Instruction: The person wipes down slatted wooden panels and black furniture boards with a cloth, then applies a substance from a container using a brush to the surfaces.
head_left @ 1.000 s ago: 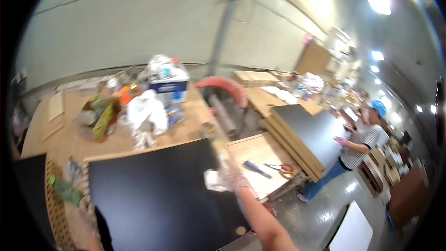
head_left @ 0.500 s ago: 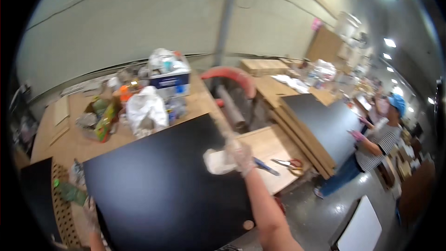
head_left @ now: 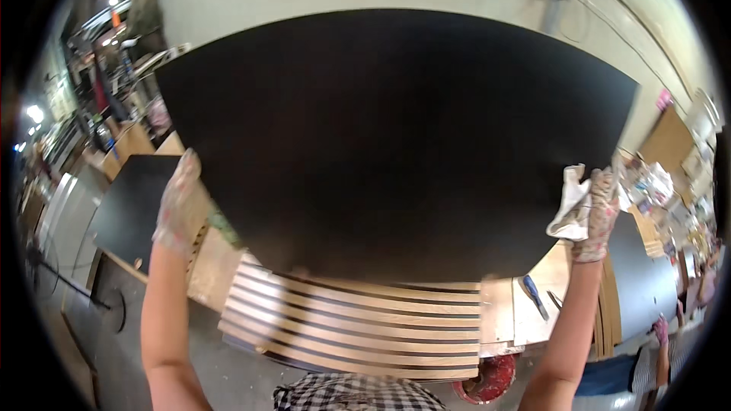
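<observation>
A large black board (head_left: pixel 396 144) is tilted up in front of me, hiding most of the table behind it. My left hand (head_left: pixel 179 205), in a thin patterned glove, grips its left edge. On the right edge is my right hand (head_left: pixel 599 217), gloved too, with a crumpled white cloth (head_left: pixel 571 205) pressed between its fingers and the board. Below the board's lower edge lies a stack of boards (head_left: pixel 358 327), light wooden edges alternating with dark faces. The fingertips of both hands are partly hidden at the board.
A blue-handled tool (head_left: pixel 534 297) rests on the wooden surface by my right forearm. Another black panel (head_left: pixel 137 205) lies at the left. At the right, a person in a striped top (head_left: pixel 646 369) stands beside stacked dark boards (head_left: pixel 640 278). A red round object (head_left: pixel 491 380) sits below the stack.
The black board has come up from lying flat to a steep tilt, with both hands now at its side edges. The cloth moved with my right hand from the board's surface to its right edge.
</observation>
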### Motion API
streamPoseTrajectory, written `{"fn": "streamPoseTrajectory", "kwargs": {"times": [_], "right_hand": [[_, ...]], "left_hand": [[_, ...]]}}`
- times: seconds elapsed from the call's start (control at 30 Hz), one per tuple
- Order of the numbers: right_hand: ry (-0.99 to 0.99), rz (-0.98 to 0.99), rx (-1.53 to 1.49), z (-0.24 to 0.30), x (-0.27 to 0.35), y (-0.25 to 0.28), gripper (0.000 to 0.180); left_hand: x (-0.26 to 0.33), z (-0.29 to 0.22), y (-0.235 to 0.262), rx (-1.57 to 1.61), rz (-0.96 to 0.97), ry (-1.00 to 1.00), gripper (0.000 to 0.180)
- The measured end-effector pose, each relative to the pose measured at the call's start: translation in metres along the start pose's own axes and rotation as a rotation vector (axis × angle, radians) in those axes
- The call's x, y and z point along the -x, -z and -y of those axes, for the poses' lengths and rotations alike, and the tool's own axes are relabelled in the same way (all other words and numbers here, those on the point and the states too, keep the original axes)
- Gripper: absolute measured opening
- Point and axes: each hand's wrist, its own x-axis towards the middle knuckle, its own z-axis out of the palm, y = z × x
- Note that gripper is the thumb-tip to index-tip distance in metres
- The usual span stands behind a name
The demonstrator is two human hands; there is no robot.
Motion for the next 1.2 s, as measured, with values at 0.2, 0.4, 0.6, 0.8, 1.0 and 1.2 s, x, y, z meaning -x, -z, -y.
{"fn": "streamPoseTrajectory", "kwargs": {"times": [0.2,0.4,0.6,0.8,1.0,1.2], "right_hand": [[-0.097,0.060,-0.002,-0.022,0.032,-0.014,0.062],[-0.091,0.199,-0.119,-0.055,0.088,-0.018,0.058],[-0.203,0.373,-0.022,-0.054,0.126,0.043,0.044],[-0.822,0.262,-0.084,-0.032,0.204,0.103,0.039],[-0.721,0.243,0.262,-0.050,0.264,0.147,0.038],[-0.612,0.395,0.475,-0.023,0.273,0.123,0.034]], "left_hand": [[-0.004,-0.007,-0.090,0.556,-0.065,-0.299,0.048],[-0.010,0.047,0.021,-0.190,-0.114,-0.602,0.030],[0.070,0.060,-0.019,0.559,-0.268,-0.126,0.033],[0.154,0.095,0.057,0.281,-0.438,-0.088,0.023],[0.205,0.141,0.149,-0.097,-0.725,-0.150,0.025],[0.211,0.151,0.169,-1.013,-0.668,-0.193,0.027]]}}
